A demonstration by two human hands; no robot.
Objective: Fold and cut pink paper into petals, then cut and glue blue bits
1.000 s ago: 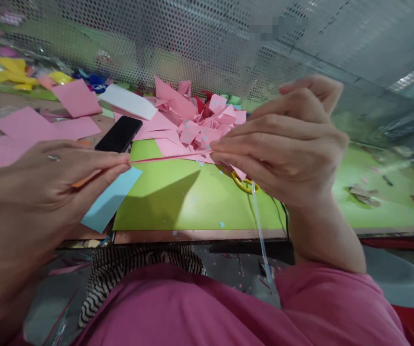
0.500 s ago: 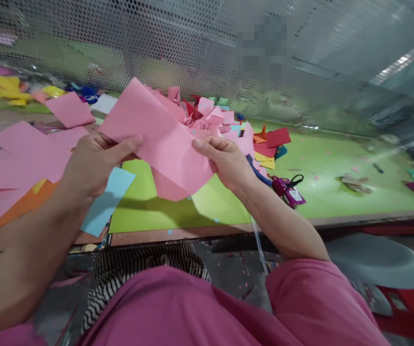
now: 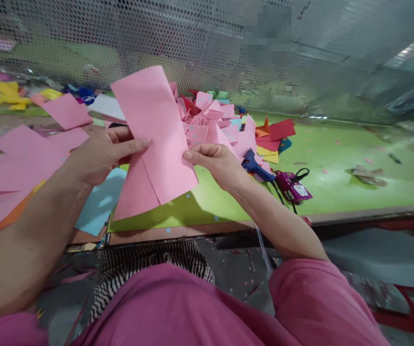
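Pink paper [image 3: 158, 117]: left hand [image 3: 100, 156], right hand [image 3: 218, 163] pinching edges.

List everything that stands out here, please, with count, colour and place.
Held paper: count unclear, pink, centre.
Loose sheets: several, pink, left.
Paper pile: one, mostly pink, beyond held paper.
Blue sheet: one, light blue, front left.
Glue gun: one, dark blue, centre right.
Cabled box: one, purple, right of glue gun.
Tabletop: count unclear, green and brown, middle.
Perforated screen: at least one, grey, back.
Seat: one, grey, lower right.
Left hand: one, bare, held paper's left.
Right hand: one, bare, held paper's right.
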